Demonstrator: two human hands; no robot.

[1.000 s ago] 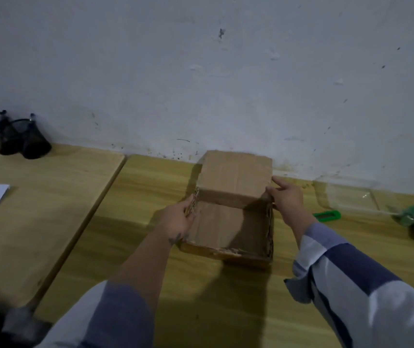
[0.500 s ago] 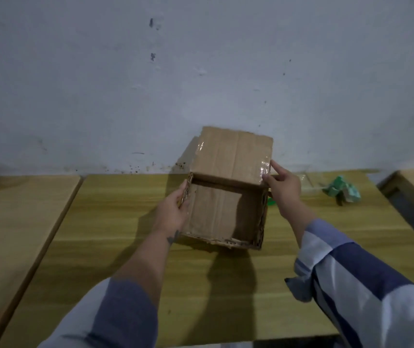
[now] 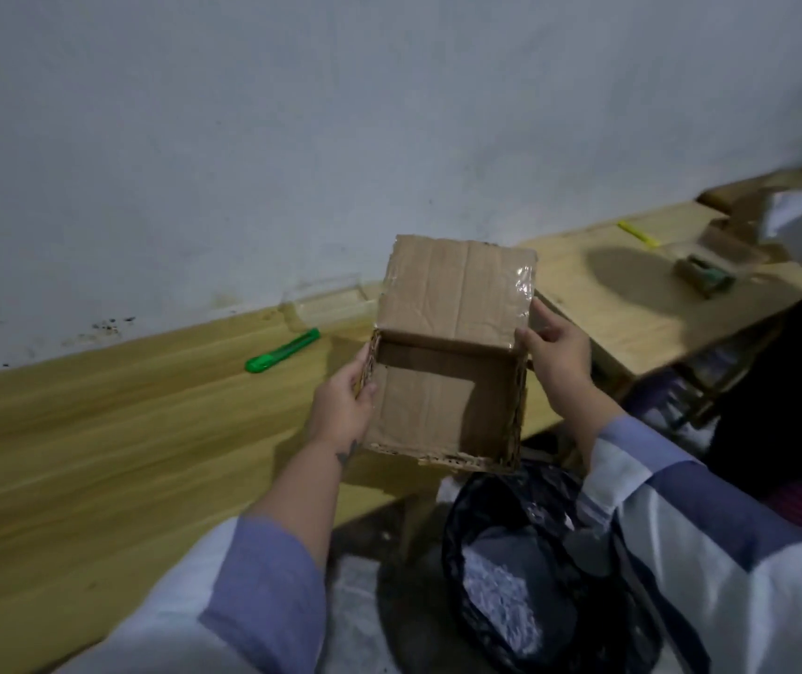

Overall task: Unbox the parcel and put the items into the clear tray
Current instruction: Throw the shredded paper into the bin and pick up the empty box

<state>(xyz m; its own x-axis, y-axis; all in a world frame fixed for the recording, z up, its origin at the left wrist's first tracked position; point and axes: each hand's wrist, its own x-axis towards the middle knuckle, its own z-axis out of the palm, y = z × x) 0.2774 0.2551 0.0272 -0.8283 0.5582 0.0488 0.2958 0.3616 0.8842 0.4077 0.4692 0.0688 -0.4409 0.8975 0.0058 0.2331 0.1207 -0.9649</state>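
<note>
Currently the cardboard box (image 3: 447,377) is off the tabletop (image 3: 97,454), open and empty, held over a black bin bag (image 3: 511,566): left hand (image 3: 340,411) grips its left wall, right hand (image 3: 557,362) its right. Green cutter (image 3: 282,351) and clear tray (image 3: 326,304) lie near the tabletop's far edge by the wall (image 3: 292,114).
</note>
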